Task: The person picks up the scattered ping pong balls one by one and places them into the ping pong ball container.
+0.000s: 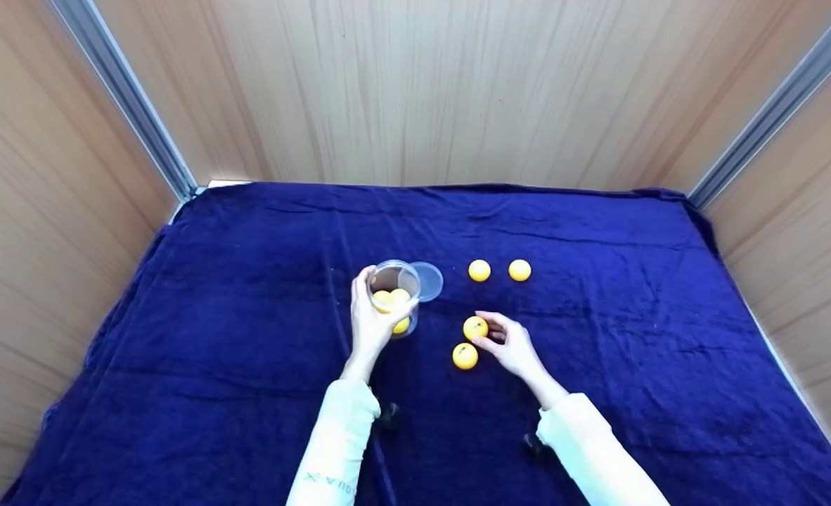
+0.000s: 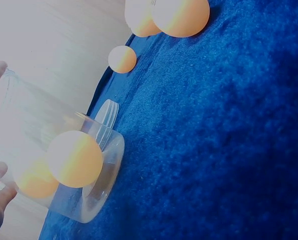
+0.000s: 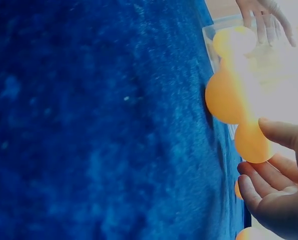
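My left hand (image 1: pixel 375 323) grips a clear plastic jar (image 1: pixel 394 264) round its upper part. Several orange table tennis balls (image 2: pixel 75 159) lie inside it, near its base in the left wrist view. My right hand (image 1: pixel 514 346) pinches another table tennis ball (image 1: pixel 475 328) between thumb and fingers, to the right of the jar. Just in front of that one, a loose ball (image 1: pixel 465 356) rests on the cloth. In the right wrist view, the thumb and fingertips sit around the pinched ball (image 3: pixel 254 142), and the jar stands behind.
A round clear lid (image 1: pixel 429 282) lies on the blue cloth (image 1: pixel 247 316) just behind the jar. Two more balls, a nearer-left one (image 1: pixel 479 270) and one to its right (image 1: pixel 519 270), sit farther back. Wooden panels (image 1: pixel 415 91) enclose the table at the back and sides.
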Demonstrator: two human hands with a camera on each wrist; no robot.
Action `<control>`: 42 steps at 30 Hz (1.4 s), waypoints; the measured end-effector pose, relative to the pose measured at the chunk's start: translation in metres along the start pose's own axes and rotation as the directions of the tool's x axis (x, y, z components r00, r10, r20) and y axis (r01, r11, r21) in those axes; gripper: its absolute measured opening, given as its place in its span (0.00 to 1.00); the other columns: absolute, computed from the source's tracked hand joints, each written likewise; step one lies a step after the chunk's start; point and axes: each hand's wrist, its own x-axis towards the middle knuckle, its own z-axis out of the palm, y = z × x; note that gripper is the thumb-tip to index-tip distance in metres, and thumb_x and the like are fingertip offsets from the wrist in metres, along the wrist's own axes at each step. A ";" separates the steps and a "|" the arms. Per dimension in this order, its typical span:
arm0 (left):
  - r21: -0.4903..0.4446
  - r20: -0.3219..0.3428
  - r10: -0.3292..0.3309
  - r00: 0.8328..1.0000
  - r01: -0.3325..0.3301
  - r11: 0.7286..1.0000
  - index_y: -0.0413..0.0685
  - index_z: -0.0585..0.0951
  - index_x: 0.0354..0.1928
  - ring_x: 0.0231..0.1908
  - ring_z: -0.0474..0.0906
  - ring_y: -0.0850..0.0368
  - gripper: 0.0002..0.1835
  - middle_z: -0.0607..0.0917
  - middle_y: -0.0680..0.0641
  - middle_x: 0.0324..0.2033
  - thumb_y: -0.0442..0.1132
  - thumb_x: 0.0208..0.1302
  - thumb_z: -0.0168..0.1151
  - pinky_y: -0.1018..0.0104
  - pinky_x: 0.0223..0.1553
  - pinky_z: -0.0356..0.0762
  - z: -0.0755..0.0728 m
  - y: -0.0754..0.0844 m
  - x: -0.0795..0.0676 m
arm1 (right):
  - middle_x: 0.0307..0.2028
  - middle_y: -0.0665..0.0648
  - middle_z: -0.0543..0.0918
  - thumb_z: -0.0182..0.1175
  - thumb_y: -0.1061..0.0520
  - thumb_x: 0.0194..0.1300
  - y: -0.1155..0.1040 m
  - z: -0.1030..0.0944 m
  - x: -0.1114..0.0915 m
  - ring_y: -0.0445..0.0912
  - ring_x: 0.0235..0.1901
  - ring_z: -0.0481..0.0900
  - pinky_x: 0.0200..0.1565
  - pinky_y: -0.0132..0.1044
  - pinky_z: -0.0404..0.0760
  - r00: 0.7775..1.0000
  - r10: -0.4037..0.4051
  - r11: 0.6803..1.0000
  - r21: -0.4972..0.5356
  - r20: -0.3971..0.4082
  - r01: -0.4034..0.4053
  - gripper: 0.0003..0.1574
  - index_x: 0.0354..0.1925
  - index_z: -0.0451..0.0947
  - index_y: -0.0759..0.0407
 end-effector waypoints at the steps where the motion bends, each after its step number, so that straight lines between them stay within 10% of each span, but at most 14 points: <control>1: -0.005 0.001 0.000 1.000 0.000 1.000 0.38 0.65 0.55 0.51 0.67 0.50 0.47 0.71 0.44 0.50 0.43 0.29 0.78 0.63 0.54 0.60 0.000 0.000 0.000 | 0.43 0.74 0.75 0.61 0.72 0.49 -0.001 0.000 0.001 0.65 0.44 0.72 0.45 0.58 0.68 1.000 -0.001 1.000 0.003 0.000 0.001 0.25 0.47 0.69 0.79; 20: -0.024 -0.010 0.015 1.000 -0.015 1.000 0.27 0.63 0.53 0.50 0.66 0.39 0.43 0.69 0.32 0.48 0.30 0.30 0.75 0.57 0.54 0.60 -0.007 0.042 -0.002 | 0.44 0.72 0.75 0.61 0.72 0.49 -0.031 0.008 0.014 0.63 0.44 0.73 0.45 0.56 0.69 0.997 -0.082 0.995 0.049 -0.006 0.082 0.24 0.47 0.70 0.77; 31: 0.039 0.000 0.008 1.000 -0.008 0.999 0.38 0.65 0.55 0.50 0.68 0.51 0.47 0.71 0.44 0.49 0.45 0.30 0.77 0.65 0.54 0.61 -0.001 0.001 0.000 | 0.45 0.71 0.75 0.62 0.71 0.49 -0.054 0.018 0.025 0.62 0.44 0.73 0.46 0.54 0.70 0.992 -0.127 0.989 0.079 0.001 0.126 0.24 0.48 0.71 0.76; 42: 0.041 -0.003 0.003 1.000 -0.003 0.999 0.39 0.65 0.55 0.50 0.68 0.52 0.47 0.71 0.44 0.49 0.44 0.29 0.77 0.63 0.53 0.62 -0.001 0.001 0.000 | 0.45 0.72 0.75 0.61 0.72 0.50 -0.077 0.031 0.040 0.62 0.45 0.73 0.47 0.50 0.71 0.983 -0.183 0.977 0.116 0.011 0.180 0.24 0.47 0.69 0.79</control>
